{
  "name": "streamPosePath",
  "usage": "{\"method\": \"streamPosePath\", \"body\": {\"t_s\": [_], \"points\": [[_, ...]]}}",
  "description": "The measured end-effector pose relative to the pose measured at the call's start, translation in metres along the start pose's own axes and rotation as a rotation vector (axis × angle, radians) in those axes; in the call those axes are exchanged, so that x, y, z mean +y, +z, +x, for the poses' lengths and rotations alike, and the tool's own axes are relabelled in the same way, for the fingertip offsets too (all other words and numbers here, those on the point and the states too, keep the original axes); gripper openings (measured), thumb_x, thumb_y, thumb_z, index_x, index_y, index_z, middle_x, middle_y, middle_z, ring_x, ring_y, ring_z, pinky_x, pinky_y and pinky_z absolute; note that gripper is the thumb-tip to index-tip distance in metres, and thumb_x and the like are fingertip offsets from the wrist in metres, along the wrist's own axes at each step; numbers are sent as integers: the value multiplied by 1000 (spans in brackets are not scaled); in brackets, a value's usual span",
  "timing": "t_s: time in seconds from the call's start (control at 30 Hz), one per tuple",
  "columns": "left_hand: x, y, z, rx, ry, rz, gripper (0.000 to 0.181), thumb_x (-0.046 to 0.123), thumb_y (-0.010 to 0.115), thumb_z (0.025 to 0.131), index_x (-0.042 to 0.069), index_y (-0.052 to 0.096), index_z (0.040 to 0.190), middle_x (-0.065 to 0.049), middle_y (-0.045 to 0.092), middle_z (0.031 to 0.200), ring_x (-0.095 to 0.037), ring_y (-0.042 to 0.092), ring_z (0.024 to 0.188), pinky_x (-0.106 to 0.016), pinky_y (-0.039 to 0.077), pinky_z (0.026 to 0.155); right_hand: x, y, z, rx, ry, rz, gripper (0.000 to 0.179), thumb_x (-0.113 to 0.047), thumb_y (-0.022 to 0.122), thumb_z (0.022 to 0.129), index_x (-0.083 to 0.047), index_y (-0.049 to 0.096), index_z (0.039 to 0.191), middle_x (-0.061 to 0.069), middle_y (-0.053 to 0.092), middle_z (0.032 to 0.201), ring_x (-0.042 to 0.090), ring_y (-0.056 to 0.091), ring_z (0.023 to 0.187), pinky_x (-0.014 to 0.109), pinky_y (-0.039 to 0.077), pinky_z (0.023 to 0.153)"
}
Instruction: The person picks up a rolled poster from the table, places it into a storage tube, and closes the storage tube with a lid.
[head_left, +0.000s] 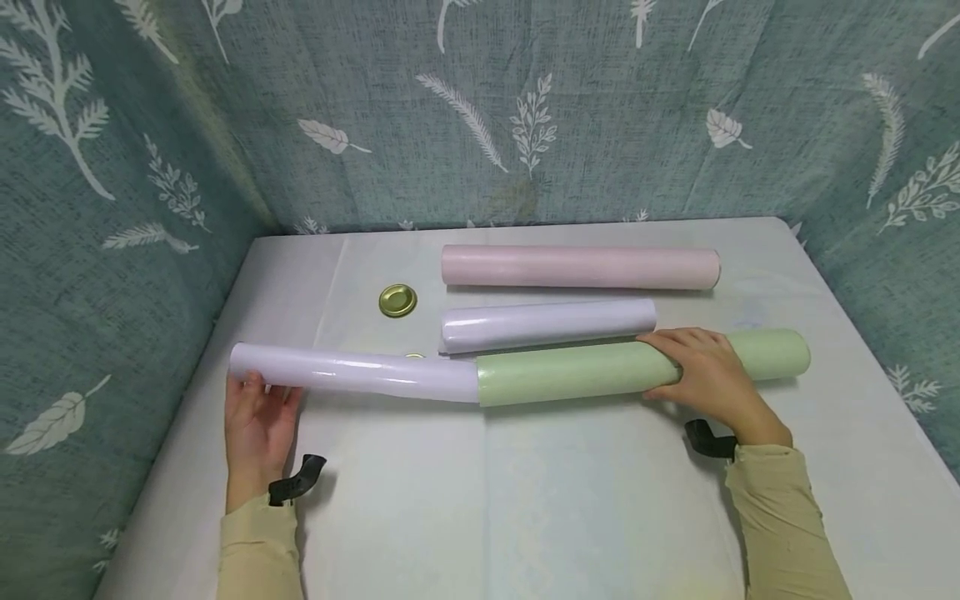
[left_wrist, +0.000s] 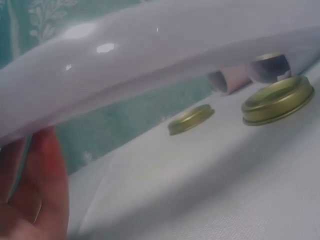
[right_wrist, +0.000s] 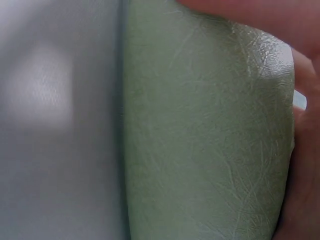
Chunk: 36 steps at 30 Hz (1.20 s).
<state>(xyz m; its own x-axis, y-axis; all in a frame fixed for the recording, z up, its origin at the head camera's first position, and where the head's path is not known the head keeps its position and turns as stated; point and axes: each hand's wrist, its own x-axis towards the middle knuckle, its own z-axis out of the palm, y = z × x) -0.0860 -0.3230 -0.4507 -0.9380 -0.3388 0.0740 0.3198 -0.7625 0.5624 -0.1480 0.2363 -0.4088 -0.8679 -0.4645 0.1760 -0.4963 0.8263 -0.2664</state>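
- White table (head_left: 600,517), teal leaf-print backdrop.
- Green roll (head_left: 600,371) lies left-right, mid-table; lavender roll (head_left: 345,371) sticks out its left end.
- R hand (head_left: 708,379) fingers curled over green roll.
- L hand (head_left: 258,421) fingers cup lavender end.

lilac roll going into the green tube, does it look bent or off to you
Yes. The lilac roll sags and kinks just before it enters the green tube, so the two do not lie in one straight line. The left hand holds its free end, and the right hand grips the green tube. Nothing looks spilled or torn.
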Motion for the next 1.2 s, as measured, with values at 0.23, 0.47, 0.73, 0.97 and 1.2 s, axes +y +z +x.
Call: {"method": "streamPosePath", "body": {"t_s": [0.23,0.47,0.73,0.97,1.2], "points": [[-2,0,2,14,16,87,46,3,51,89,14,39,132,-9,43,121,-26,45,107,-41,42,89,0,0,2,-45,17,-23,80,-47,79,57,-21,50,127,5,51,123,29,41,114,50,22,95],[-1,2,1,32,5,241,47,8,52,90,12,36,133,-10,40,122,-25,45,107,-41,42,90,-2,0,0,-48,0,-9,82,-48,78,58,-21,48,129,8,51,122,31,42,112,51,22,95],[1,4,-1,43,-49,328,52,5,51,90,13,30,137,-9,33,130,-26,38,116,-39,41,89,-1,5,-2,-41,8,-14,78,-50,77,58,-24,50,127,5,52,122,29,43,112,50,23,94],[3,4,1,50,-70,361,51,4,50,90,8,32,137,-8,36,131,-23,41,112,-35,43,88,-2,5,-2,-58,21,-21,80,-52,75,59,-25,48,128,4,50,124,28,41,114,48,23,95],[3,3,-2,54,-98,293,49,9,48,92,5,31,138,-7,33,133,-21,39,112,-36,41,91,-2,3,-2,-53,19,-24,80,-50,77,57,-25,48,128,3,51,123,27,42,114,48,23,94]]}}
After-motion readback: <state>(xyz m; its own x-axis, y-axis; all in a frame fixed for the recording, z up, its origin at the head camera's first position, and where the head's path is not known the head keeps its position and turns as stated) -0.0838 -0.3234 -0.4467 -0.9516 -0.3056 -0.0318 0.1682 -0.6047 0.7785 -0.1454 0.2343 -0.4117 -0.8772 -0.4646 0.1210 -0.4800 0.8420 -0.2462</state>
